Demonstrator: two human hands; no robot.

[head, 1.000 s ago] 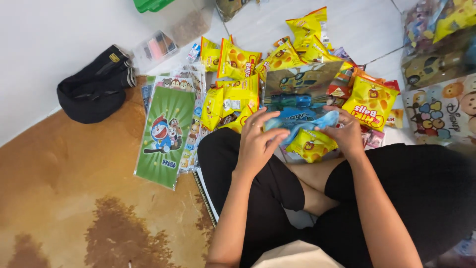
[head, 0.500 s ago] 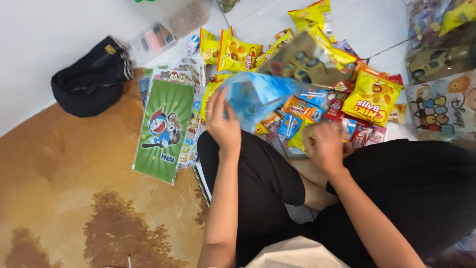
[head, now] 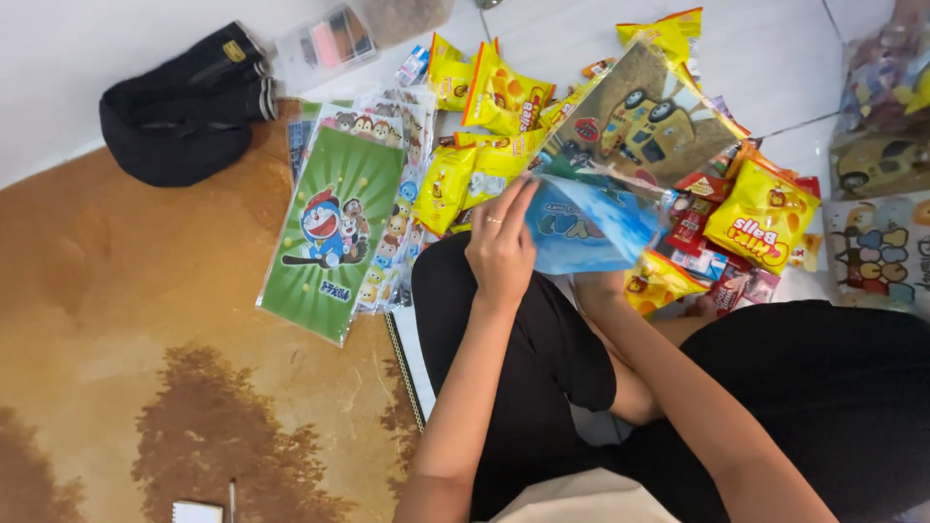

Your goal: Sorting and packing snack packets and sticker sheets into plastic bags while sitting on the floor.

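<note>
The left hand (head: 502, 247) pinches the blue bag's (head: 591, 225) rim; the right hand's grip is hidden behind it. Light, floppy, probably slippery.

Black fabric pouch (head: 179, 102) on the white floor beside a brown patterned rug (head: 145, 339), green cartoon-printed flat packet (head: 334, 232) topping a fanned stack, yellow snack bags (head: 504, 97), clear plastic box (head: 325, 44)

A glossy blue gift bag (head: 591, 228) printed with yellow cars, held open and tilted above the snack packets.
</note>
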